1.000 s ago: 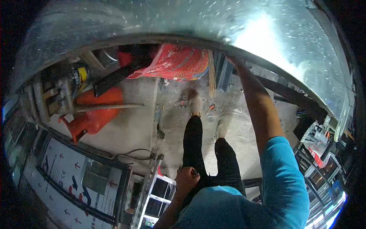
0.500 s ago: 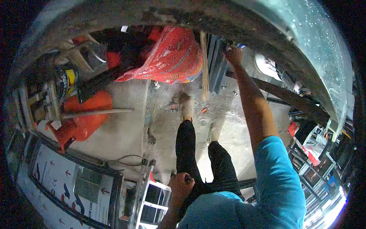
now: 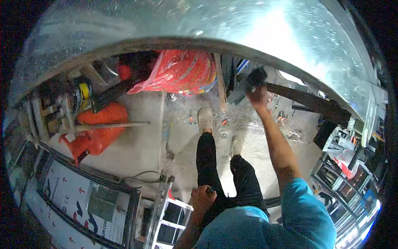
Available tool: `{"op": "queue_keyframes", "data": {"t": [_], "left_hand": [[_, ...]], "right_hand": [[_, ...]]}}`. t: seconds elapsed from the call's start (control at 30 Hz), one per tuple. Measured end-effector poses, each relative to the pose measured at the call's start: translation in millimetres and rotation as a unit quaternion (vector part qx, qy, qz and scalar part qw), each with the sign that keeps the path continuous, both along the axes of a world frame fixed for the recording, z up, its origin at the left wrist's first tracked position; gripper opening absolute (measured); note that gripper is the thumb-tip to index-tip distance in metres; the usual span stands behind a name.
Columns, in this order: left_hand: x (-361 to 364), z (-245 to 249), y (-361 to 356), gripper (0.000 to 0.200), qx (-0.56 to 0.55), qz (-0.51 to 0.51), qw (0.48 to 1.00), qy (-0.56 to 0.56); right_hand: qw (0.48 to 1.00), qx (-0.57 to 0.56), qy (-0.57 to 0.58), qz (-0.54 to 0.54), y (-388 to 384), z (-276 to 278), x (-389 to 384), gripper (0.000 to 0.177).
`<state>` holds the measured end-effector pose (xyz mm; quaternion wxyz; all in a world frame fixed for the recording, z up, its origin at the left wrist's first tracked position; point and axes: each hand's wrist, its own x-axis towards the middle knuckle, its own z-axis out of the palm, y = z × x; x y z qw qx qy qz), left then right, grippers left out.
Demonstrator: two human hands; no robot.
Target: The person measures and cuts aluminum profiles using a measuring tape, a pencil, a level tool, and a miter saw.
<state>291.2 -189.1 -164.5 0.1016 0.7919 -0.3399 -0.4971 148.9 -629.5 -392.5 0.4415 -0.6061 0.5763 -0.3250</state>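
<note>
Concrete floor [image 3: 145, 103] spreads through a cluttered workshop in the head view, with a wet, shiny tabletop [image 3: 124, 25] running across the top, just beyond the right hand [image 3: 257, 97]. That hand is closed on a dark bundle [image 3: 256, 78], its exact kind too blurred to tell. The bundle is near the tabletop's edge; whether they touch is unclear. Just left of the right hand are grey bars [image 3: 237, 95], then an upright bundle of straw [image 3: 221, 83] and a printed red bag [image 3: 178, 74]. A long dark beam [image 3: 306, 99] stretches away to its right.

Nearer the body, the left hand [image 3: 203, 198] is curled at the thigh of the black trousers [image 3: 209, 155], with a small dark thing [image 3: 210, 191] at its fingers. Left of it are a white frame [image 3: 176, 224] and a large printed panel [image 3: 78, 195]. Farther ahead and left of it, a stick [image 3: 120, 125] crosses a red plastic thing [image 3: 107, 116], while two pale shoes [image 3: 205, 118] stand ahead of it.
</note>
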Motion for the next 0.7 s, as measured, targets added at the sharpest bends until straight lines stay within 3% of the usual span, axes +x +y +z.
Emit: {"op": "queue_keyframes", "data": {"t": [0.03,0.07,0.1,0.13,0.17,0.2,0.27,0.37,0.47,0.57,0.7], "left_hand": [[-1.3,-0.5,-2.2,0.029,-0.004,-0.004,1.000,-0.005],[-3.4,-0.7,-4.0,0.029,0.006,-0.011,1.000,-0.003],[-5.7,0.0,-4.1,0.029,0.018,-0.019,1.000,-0.001],[-7.9,-0.4,-1.7,0.029,0.017,-0.026,1.000,-0.006],[-8.6,0.4,-1.7,0.030,0.015,-0.003,1.000,0.017],[-9.6,-0.2,-2.5,0.030,0.014,0.020,0.999,0.039],[-13.8,6.0,-11.5,0.030,0.042,0.011,0.999,0.029],[-19.1,1.5,-10.0,0.030,0.089,0.004,0.995,0.034],[-26.1,-0.2,-10.0,0.031,0.125,0.003,0.990,0.060],[-31.3,7.0,-20.3,0.031,0.073,-0.020,0.997,0.000],[-31.9,-2.2,-6.0,0.032,0.070,-0.022,0.997,0.015]], "right_hand": [[0.941,0.149,-0.284,-0.104,18.0,3.5,-3.1,0.053],[0.940,0.145,-0.289,-0.106,28.1,20.2,-7.2,0.053],[0.998,0.062,0.006,-0.005,35.6,43.2,-11.5,0.052],[0.948,-0.024,0.301,0.095,39.4,54.6,-14.7,0.052],[0.958,-0.028,0.281,0.046,43.1,52.0,-14.5,0.054],[0.960,-0.028,0.276,0.039,41.9,50.2,-17.3,0.054],[0.955,-0.138,0.255,0.060,35.9,44.5,-22.0,0.054],[0.963,-0.158,0.215,0.027,31.7,34.4,-19.6,0.049],[0.953,-0.076,0.293,0.027,28.8,30.6,-11.8,0.048],[0.946,-0.023,0.322,0.037,-0.2,-3.4,4.8,0.050],[0.964,-0.073,0.255,0.011,-41.6,-15.4,33.2,0.052]]}}
